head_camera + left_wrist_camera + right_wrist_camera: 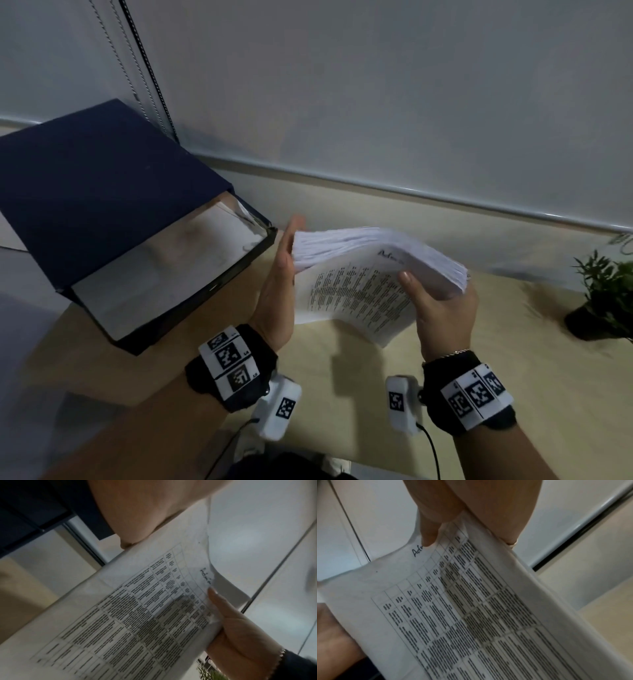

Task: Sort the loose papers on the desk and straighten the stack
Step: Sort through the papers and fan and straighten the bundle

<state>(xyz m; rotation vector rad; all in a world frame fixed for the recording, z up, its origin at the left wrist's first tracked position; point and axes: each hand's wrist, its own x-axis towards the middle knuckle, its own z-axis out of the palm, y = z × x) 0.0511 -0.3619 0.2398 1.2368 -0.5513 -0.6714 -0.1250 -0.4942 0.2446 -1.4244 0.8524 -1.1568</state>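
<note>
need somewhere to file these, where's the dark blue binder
In the head view the dark blue binder lies open on the desk at left, just beyond the left hand.

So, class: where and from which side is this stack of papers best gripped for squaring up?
Probably by its two short ends, one hand from each side: the stack of papers sags and fans, so the left hand flat against one end and the right hand gripping the other suit it.
</note>
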